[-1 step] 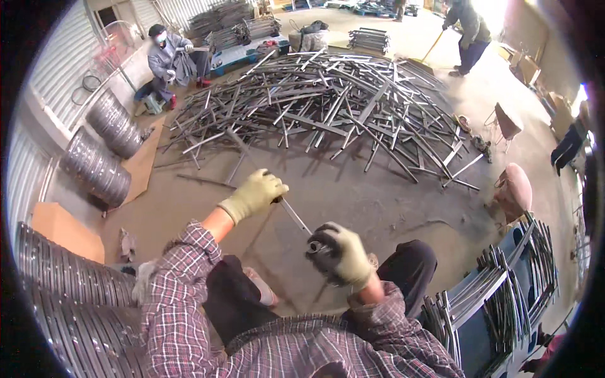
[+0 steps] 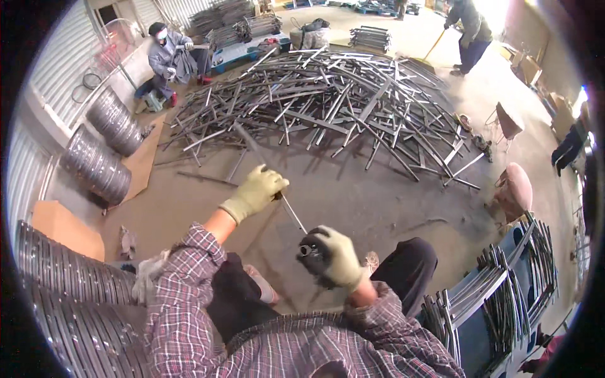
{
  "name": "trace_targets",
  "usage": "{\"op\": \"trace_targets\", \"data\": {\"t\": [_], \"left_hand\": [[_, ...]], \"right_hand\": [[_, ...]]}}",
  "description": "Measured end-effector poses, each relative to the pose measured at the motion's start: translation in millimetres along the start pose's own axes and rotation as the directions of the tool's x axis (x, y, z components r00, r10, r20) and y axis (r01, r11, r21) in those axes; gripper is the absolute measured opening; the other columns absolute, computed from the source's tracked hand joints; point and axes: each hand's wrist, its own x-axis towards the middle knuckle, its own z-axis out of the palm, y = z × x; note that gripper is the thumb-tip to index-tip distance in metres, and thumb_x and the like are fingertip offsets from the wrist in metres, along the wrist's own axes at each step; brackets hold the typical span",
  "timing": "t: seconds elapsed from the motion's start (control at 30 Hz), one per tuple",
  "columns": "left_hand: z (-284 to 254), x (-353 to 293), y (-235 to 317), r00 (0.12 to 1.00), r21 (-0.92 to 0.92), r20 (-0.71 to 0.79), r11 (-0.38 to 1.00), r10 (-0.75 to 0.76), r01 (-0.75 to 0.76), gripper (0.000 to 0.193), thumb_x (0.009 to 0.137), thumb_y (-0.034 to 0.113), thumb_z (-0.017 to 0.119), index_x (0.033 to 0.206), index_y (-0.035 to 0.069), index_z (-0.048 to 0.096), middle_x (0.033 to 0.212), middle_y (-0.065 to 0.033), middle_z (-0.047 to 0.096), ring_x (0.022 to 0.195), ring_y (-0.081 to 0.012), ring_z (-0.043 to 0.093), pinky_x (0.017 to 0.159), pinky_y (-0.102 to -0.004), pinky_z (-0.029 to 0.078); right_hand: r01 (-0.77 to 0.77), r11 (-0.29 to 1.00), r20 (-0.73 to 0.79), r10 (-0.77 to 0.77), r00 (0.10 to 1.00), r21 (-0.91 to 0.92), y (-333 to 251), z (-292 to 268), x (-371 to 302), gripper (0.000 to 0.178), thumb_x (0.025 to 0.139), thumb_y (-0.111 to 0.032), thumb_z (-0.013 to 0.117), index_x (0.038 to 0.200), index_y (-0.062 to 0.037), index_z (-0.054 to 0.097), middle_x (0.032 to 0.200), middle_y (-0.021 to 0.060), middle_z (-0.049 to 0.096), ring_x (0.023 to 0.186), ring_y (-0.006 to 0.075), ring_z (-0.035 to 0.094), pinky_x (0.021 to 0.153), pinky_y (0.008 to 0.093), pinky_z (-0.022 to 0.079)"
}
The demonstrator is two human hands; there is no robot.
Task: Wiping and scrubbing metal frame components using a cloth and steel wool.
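Observation:
My left hand (image 2: 255,192), in a pale yellow work glove with dark fingertips, is closed around a thin grey metal bar (image 2: 293,213). The bar slants from its blurred far end, beyond this hand, down to my right hand (image 2: 337,257). That hand wears a like glove with a blackened palm side and is closed too. A round hollow metal piece (image 2: 306,250) shows its open end at the right fist, by the bar's near end. Whether the two are joined is hidden by the fingers.
Ahead lies a large heap of metal bars (image 2: 340,101). Stacked dark strips (image 2: 75,271) stand at my left, black coils (image 2: 94,167) beyond. Bundled bars (image 2: 498,290) rest on a blue surface at right. One person (image 2: 173,60) sits far left; another (image 2: 469,34) stands far right.
My right hand has shifted slightly left and down with the round hollow piece. My left hand stays nearly in place on the bar.

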Motion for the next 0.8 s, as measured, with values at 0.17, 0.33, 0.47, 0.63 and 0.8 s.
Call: {"op": "trace_targets", "data": {"t": [0.17, 0.33, 0.47, 0.63, 0.8], "left_hand": [[97, -61, 5, 0.552, -0.994, 0.051, -0.094, -0.833, -0.049, 0.049, 0.088, 0.003, 0.059, 0.135, 0.01, 0.052, 0.132, -0.0091, 0.056, 0.117, -0.0267, 0.057, 0.102, -0.0396, 0.044], [100, -48, 48, 0.635, -0.666, 0.62, -0.737, -0.462, 0.114, 0.067, 0.096, 0.061, 0.045, 0.125, 0.002, 0.059, 0.111, -0.0137, 0.067, 0.086, -0.0212, 0.066, 0.081, -0.0348, 0.055], [128, -82, 38, 0.578, -0.73, 0.569, -0.683, -0.585, 0.027, 0.067, 0.098, 0.058, 0.045, 0.119, -0.005, 0.057, 0.096, -0.0122, 0.065, 0.066, -0.0117, 0.056, 0.063, -0.0241, 0.052], [145, -88, 44, 0.466, -0.801, 0.569, -0.585, -0.678, 0.128, 0.059, 0.098, 0.06, 0.045, 0.109, 0.005, 0.061, 0.079, -0.0021, 0.059, 0.063, -0.01, 0.054, 0.058, -0.0238, 0.048], [187, -127, 49, 0.431, -0.628, 0.596, -0.728, -0.678, -0.276, 0.044, 0.104, 0.041, 0.044, 0.123, 0.004, 0.058, 0.108, -0.0033, 0.063, 0.096, -0.0121, 0.058, 0.085, -0.0296, 0.05]], "right_hand": [[0.112, 0.994, 0.094, -0.111, 0.989, -0.004, -17, 65, 7, 0.017, 0.076, -0.022, 0.071, 0.087, -0.0096, 0.065, 0.086, 0.0098, 0.059, 0.079, 0.0325, 0.06, 0.069, 0.0408, 0.05], [0.1, 0.992, 0.222, -0.114, 0.968, 0.072, -8, 107, 4, 0.023, 0.078, -0.025, 0.07, 0.093, -0.0082, 0.066, 0.09, 0.0113, 0.061, 0.083, 0.034, 0.061, 0.074, 0.0422, 0.051], [0.029, 0.968, 0.163, -0.071, 0.984, 0.25, -5, 129, 11, 0.027, 0.08, -0.025, 0.074, 0.1, -0.0075, 0.067, 0.097, 0.0131, 0.063, 0.089, 0.0341, 0.063, 0.078, 0.0406, 0.051], [-0.333, 0.837, -0.257, 0.469, 0.845, 0.434, 50, 154, 41, 0.021, 0.084, -0.005, 0.069, 0.104, -0.0003, 0.067, 0.094, 0.0104, 0.063, 0.086, 0.0194, 0.062, 0.077, 0.0304, 0.049], [-0.22, 0.96, -0.229, 0.257, 0.939, 0.173, 79, 203, 74, 0.024, 0.082, -0.014, 0.072, 0.104, -0.006, 0.066, 0.098, 0.0142, 0.061, 0.089, 0.0325, 0.061, 0.079, 0.0391, 0.05]]}}
